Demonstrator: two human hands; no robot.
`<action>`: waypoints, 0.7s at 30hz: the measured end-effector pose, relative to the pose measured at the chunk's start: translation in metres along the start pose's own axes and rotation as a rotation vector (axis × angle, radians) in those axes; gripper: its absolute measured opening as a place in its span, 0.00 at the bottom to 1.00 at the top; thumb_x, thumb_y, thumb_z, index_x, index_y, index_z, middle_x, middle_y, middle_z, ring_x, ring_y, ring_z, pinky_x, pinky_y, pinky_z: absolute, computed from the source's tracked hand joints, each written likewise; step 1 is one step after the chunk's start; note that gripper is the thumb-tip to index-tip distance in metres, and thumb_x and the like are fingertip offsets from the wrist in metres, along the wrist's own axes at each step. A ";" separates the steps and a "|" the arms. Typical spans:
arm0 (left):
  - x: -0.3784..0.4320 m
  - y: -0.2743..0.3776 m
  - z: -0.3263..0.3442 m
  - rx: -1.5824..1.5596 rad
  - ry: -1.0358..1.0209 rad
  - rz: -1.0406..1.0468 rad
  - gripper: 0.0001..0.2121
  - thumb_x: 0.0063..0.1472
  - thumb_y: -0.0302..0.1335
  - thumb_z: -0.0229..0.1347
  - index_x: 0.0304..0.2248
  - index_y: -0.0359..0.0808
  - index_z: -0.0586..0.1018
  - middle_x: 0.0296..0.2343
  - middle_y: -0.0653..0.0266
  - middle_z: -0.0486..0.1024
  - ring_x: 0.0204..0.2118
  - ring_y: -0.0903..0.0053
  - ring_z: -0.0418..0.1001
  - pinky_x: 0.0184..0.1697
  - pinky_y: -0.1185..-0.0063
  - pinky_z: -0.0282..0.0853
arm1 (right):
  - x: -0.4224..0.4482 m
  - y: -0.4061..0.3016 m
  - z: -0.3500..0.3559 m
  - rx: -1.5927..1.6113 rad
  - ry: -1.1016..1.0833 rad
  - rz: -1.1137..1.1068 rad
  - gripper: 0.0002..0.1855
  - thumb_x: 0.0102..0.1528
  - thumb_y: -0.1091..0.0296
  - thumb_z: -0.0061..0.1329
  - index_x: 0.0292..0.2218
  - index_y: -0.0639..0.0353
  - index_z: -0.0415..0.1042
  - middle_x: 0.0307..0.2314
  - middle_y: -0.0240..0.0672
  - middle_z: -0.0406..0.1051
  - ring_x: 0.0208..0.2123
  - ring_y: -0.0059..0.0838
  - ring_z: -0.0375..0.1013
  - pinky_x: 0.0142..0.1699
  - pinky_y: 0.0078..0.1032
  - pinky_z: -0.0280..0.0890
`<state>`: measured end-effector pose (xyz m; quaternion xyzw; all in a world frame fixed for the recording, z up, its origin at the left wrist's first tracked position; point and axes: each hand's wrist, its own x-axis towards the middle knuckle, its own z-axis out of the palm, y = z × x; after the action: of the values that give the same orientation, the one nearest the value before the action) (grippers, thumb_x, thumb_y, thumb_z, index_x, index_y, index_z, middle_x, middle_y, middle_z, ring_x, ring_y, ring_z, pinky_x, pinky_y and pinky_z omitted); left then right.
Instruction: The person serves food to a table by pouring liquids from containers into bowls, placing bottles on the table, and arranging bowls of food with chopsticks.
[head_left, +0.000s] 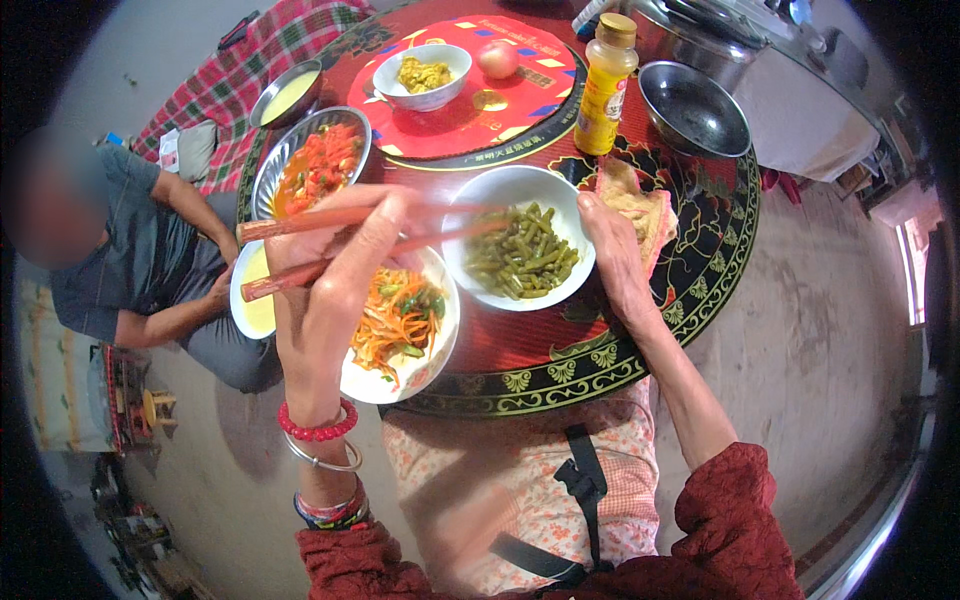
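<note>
Between the fingers of my left hand (330, 277) is a pair of wooden chopsticks (300, 223), their blurred tips over a white bowl of cut green beans (529, 259). My right hand (619, 262) grips that bowl's right rim, thumb on the edge. Below my left hand sits a white bowl (442, 360) of shredded carrot and green vegetables, partly hidden by the hand. A metal dish (358, 124) of chopped tomato lies beyond the hand. A folded tan cloth (637, 206) is just beyond my right hand. Part of a white bowl of pale yellow food (255, 300) shows left of my wrist.
On the round table's red board (435, 139) stand a bowl of yellow food (424, 75) and a round pinkish fruit or onion (498, 59). A yellow-labelled bottle (604, 90), a dark metal bowl (694, 109) and a bowl of pale liquid (289, 97) surround it. A person sits at left.
</note>
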<state>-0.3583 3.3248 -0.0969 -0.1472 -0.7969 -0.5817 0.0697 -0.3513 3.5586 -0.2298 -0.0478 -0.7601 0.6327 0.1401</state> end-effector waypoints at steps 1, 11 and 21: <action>0.001 -0.002 0.001 -0.023 -0.005 -0.002 0.11 0.64 0.28 0.50 0.37 0.28 0.80 0.28 0.60 0.78 0.29 0.80 0.76 0.33 0.83 0.70 | 0.000 0.000 0.000 0.009 0.002 0.004 0.23 0.64 0.52 0.34 0.35 0.67 0.67 0.25 0.42 0.66 0.29 0.29 0.63 0.40 0.27 0.60; 0.002 0.006 -0.012 -0.031 -0.139 0.004 0.12 0.64 0.28 0.49 0.37 0.27 0.79 0.30 0.60 0.78 0.30 0.81 0.76 0.36 0.83 0.71 | -0.001 -0.003 0.001 -0.003 0.002 -0.009 0.21 0.64 0.55 0.34 0.33 0.67 0.66 0.25 0.40 0.65 0.30 0.27 0.61 0.40 0.25 0.59; -0.010 0.007 -0.004 -0.011 -0.145 0.017 0.11 0.63 0.28 0.50 0.37 0.28 0.80 0.26 0.62 0.77 0.28 0.80 0.75 0.35 0.84 0.69 | -0.002 -0.004 0.001 0.021 0.007 0.002 0.21 0.64 0.54 0.34 0.36 0.67 0.68 0.26 0.37 0.66 0.31 0.25 0.63 0.41 0.25 0.60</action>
<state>-0.3472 3.3214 -0.0923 -0.1962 -0.7953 -0.5734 0.0158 -0.3493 3.5566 -0.2266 -0.0496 -0.7529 0.6406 0.1425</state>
